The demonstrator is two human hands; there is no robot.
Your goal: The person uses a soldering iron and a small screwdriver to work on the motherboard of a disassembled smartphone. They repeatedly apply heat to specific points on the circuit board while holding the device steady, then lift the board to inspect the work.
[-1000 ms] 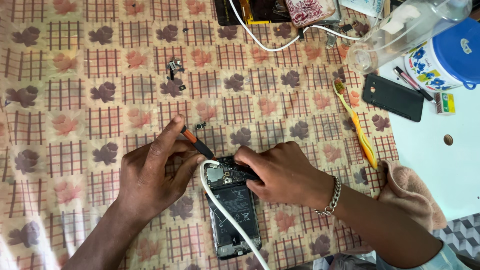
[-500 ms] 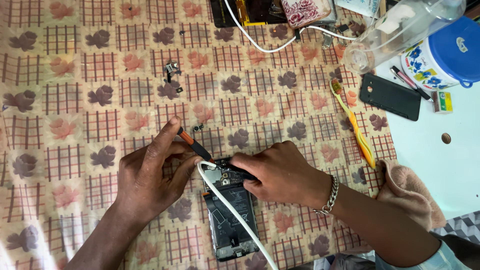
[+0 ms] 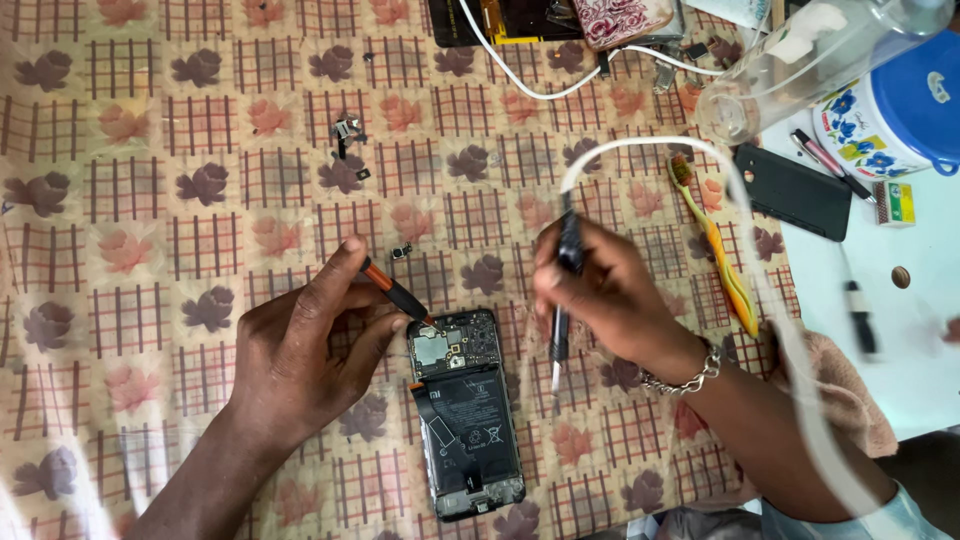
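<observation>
Nearest to the camera lies an opened phone (image 3: 462, 410), its back cover off, so the black battery and the circuit board at its upper end are visible; it rests flat on a tablecloth (image 3: 150, 200) with a pattern of leaves and checks. The left hand (image 3: 300, 355) is just left of the phone and grasps a small screwdriver with an orange and black handle (image 3: 392, 292) between thumb and fingers, and its tip touches the upper left corner of the board. The right hand (image 3: 605, 295) is just right of the phone, lifted above the cloth, with its fingers clenched around a dark pen-shaped tool (image 3: 565, 290) that points downward; a white cable (image 3: 740, 230) runs from this tool in a big loop over the wrist, which carries a metal bracelet (image 3: 682, 375). Beside the right hand lies a yellow and orange toothbrush (image 3: 722, 255). A little farther, some small metal parts (image 3: 346, 135) lie on the cloth. Farther right are a black phone cover (image 3: 792, 190) and a blue and white container (image 3: 885, 105), and above them a clear plastic bottle (image 3: 810, 55) lies on its side. At the far edge there are more phone parts and a patterned case (image 3: 625, 18).
</observation>
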